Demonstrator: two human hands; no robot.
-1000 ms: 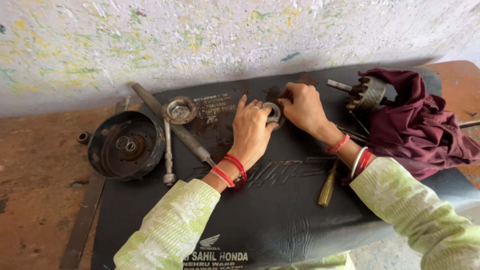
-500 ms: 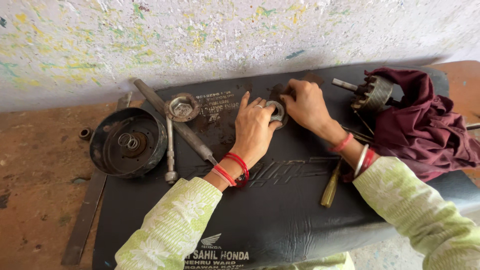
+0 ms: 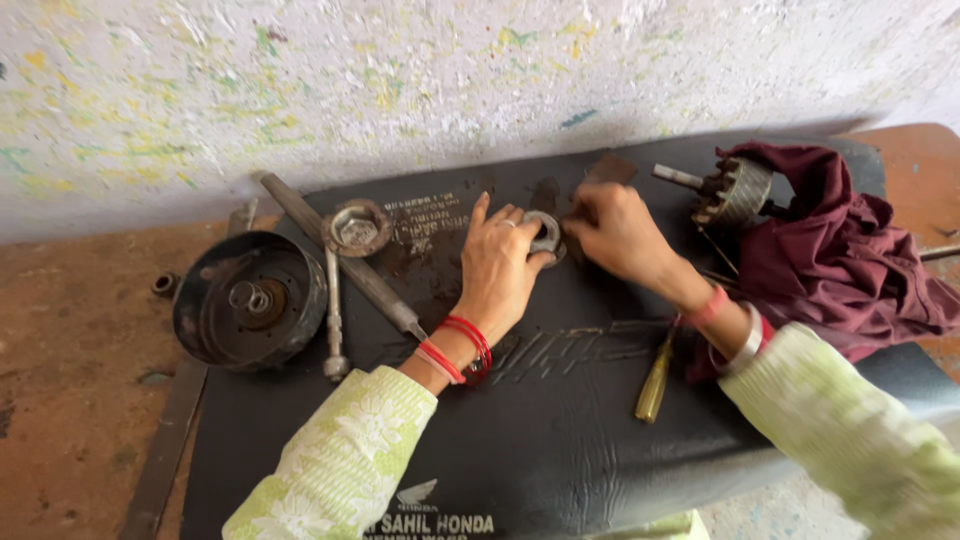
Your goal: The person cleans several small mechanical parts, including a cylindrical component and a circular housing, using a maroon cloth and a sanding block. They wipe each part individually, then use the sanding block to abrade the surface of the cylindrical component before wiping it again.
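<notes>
Two hands, left hand (image 3: 497, 268) and right hand (image 3: 612, 232), grasping one metal ring (image 3: 545, 235); nearby: black drum (image 3: 250, 300), long rod (image 3: 350, 262), maroon cloth (image 3: 850, 250), yellow-handled screwdriver (image 3: 655, 380).

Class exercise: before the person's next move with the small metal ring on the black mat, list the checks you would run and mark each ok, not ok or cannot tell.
1. Left hand steadies the metal ring: ok.
2. Right hand touches the ring: cannot tell, fingers hide it.
3. Ring lies flat on the black mat: cannot tell.
4. Yellow-handled tool within reach: ok, by the right forearm.
5. Toothed part clear of the hands: ok.
</notes>
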